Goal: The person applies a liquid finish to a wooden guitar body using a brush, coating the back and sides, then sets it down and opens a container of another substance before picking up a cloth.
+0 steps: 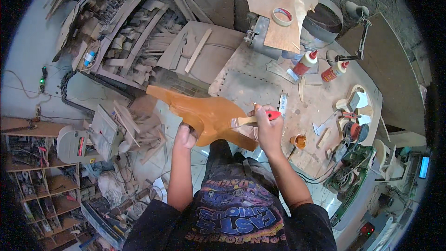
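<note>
An orange-coated, curved wooden piece (206,116) stretches across the middle of the head view, its long narrow end toward the upper left. My left hand (185,135) grips its lower edge. My right hand (266,132) is closed on a paintbrush (270,115) with a red-tipped handle, whose bristles touch the piece's surface near its middle. A small cup of orange-brown liquid (297,142) stands on the worktable (241,78) just right of my right hand.
Two glue bottles (304,64), a tape roll (282,16) and a lamp arm (353,57) are at upper right, several tools (357,130) at right. Wood scraps (130,37) lie upper left; a bench machine (71,144) and compartmented shelves (39,179) stand left.
</note>
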Motion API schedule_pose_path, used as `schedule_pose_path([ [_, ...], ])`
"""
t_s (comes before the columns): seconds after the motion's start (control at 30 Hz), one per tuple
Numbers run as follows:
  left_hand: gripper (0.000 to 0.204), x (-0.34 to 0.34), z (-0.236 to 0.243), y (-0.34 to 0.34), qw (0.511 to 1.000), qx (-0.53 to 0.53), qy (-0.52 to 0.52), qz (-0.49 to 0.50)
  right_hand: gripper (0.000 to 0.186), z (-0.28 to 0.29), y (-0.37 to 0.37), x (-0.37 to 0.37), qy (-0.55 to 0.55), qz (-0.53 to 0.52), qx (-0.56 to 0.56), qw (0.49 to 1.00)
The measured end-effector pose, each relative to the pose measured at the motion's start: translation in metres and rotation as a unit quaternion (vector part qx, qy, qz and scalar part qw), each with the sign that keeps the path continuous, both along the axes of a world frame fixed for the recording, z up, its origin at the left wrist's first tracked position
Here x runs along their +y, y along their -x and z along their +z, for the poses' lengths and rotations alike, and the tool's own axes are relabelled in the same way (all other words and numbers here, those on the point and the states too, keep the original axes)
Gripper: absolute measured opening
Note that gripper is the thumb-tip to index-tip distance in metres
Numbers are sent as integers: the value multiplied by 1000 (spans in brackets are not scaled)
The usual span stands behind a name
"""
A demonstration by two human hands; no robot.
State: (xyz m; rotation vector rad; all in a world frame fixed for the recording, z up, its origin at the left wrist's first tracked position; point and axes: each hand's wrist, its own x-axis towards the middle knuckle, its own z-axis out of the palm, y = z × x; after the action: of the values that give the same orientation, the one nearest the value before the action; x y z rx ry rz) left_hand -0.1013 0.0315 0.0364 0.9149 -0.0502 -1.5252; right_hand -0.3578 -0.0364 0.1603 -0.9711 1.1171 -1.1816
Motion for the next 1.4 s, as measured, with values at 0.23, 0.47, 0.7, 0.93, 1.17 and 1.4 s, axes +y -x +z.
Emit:
schedule_pose_path([
  [0.23,40,-1,5,2,1000,-20,-7,5,36,5,-21,15,-55,-23,-37,998],
  [0.47,42,6,6,2,1000,-19,-12,0,23,-20,19,4,-16,-4,157,987],
  [0.7,42,-1,-2,0,1000,0,-7,-6,23,-41,29,15,-27,39,151,987],
  [0.93,41,-4,3,4,1000,0,-1,1,25,-22,20,12,15,4,163,986],
  [1.17,39,0,13,8,999,-39,-29,13,24,-21,39,8,-47,-8,105,993],
  [1.4,37,-1,12,8,1000,-13,-8,10,27,-35,21,18,36,22,204,978],
])
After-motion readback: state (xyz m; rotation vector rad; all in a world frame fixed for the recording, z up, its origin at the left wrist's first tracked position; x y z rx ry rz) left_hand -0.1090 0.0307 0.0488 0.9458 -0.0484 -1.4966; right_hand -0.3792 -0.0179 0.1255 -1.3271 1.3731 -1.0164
